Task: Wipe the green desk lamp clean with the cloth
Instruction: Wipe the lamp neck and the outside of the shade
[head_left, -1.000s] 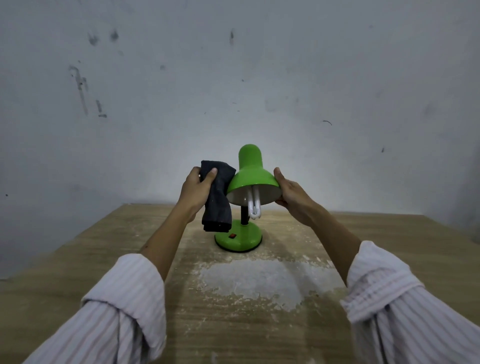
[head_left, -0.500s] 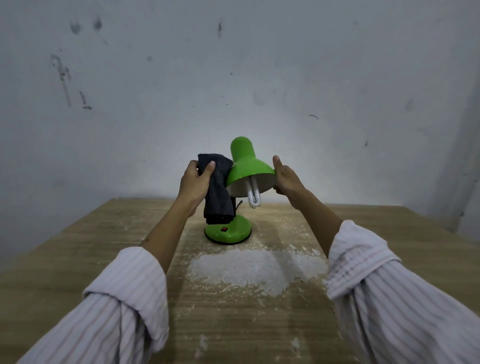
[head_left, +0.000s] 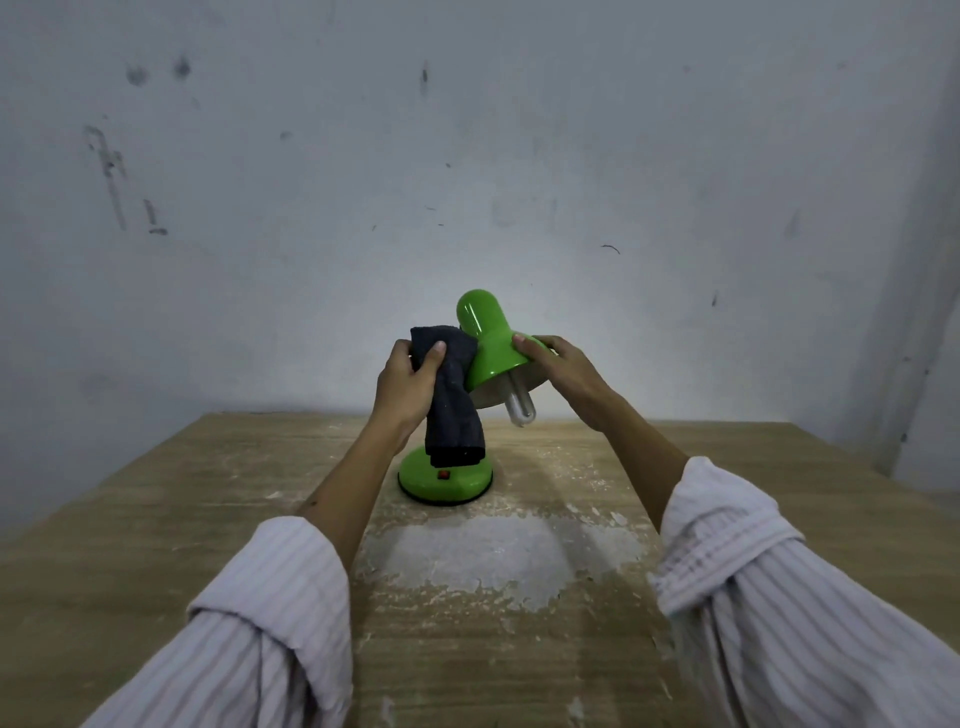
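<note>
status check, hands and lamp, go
Left hand grip shut on dark cloth, pressed to the shade's left side. Right hand steadies green lamp shade at the rim. Lamp base on table. Nothing in the way.

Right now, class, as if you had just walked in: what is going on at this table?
A person in a striped shirt is cleaning a green desk lamp that stands on a worn wooden table. The left hand holds a dark cloth against the left side of the lamp's shade, its loose end hanging down over the base. The right hand steadies the shade at its rim. The bulb pokes out below the tilted shade.
</note>
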